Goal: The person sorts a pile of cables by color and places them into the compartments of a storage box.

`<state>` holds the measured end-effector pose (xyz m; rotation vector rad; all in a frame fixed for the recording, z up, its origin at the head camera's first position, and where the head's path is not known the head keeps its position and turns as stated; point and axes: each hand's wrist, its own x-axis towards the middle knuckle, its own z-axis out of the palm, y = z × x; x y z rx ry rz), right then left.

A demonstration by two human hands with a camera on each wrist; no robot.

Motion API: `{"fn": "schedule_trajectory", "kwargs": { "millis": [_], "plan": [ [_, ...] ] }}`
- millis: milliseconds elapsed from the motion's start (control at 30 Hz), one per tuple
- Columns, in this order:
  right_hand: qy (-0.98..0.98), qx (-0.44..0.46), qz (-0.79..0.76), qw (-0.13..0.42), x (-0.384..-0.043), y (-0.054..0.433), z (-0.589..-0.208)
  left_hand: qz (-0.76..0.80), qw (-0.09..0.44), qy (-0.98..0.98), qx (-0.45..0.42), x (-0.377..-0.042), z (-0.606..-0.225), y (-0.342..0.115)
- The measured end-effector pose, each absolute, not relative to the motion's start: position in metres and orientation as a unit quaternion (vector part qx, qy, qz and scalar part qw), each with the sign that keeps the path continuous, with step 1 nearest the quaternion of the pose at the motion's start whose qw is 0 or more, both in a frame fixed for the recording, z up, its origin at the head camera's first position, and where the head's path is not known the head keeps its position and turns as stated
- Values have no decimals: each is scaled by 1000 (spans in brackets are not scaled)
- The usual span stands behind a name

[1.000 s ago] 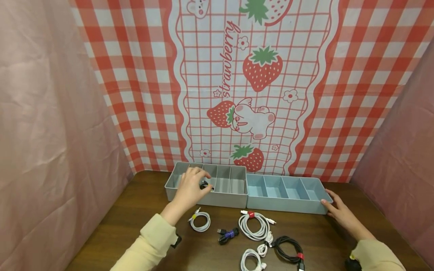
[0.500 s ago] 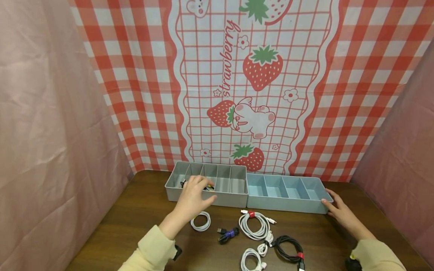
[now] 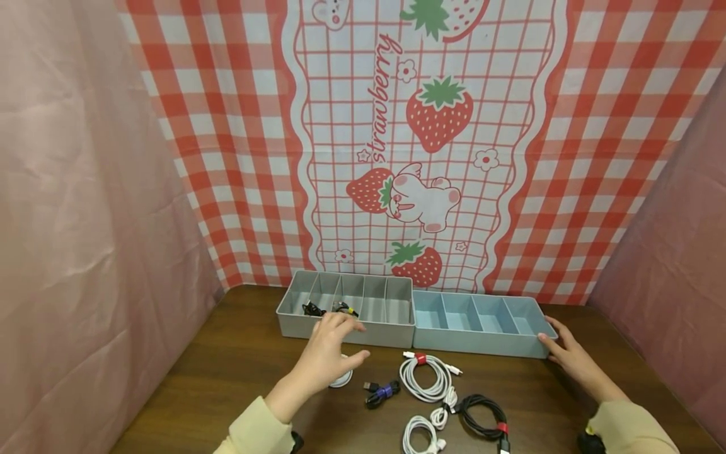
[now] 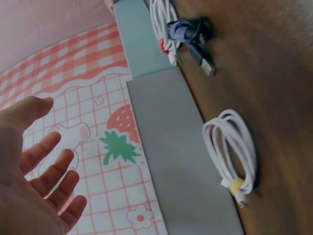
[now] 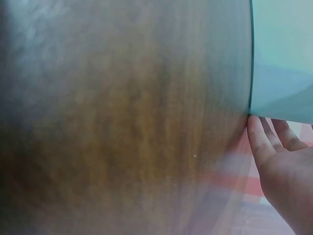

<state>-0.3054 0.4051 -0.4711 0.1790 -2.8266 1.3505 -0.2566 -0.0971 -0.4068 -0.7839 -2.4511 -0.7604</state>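
Blue tray (image 3: 476, 342): four-compartment, upright, end against grey tray (image 3: 386, 335).
White cable (image 4: 248, 152): coiled, yellow-tied, in front of grey tray.

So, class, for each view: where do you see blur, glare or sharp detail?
Head: purple-tied cable fairly crisp. Left wrist: pale sheen on the table, upper right. Right wrist: table badly blurred, hazy at upper left; right hand clearer.

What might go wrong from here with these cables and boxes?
The small white cable lies close against the black cable with the red tie, so lifting one might drag the other. The right hand touches the end of the light blue divided box; an accidental push might jolt the gray divided box beside it.
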Motion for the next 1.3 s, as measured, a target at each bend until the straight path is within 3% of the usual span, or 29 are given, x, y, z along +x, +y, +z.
{"fn": "schedule_trajectory", "kwargs": {
  "millis": [567, 900, 1300],
  "plan": [
    [-902, 55, 428, -1, -306, 407, -472, -239, 161, -894, -344, -251, -431, -92],
    [-902, 58, 428, 0, -306, 405, -473, -202, 94, -901, -374, -248, -446, -90],
    [-900, 60, 433, -7, -306, 405, -471, -128, 79, -912, -383, -253, -461, -90]
  ]
}}
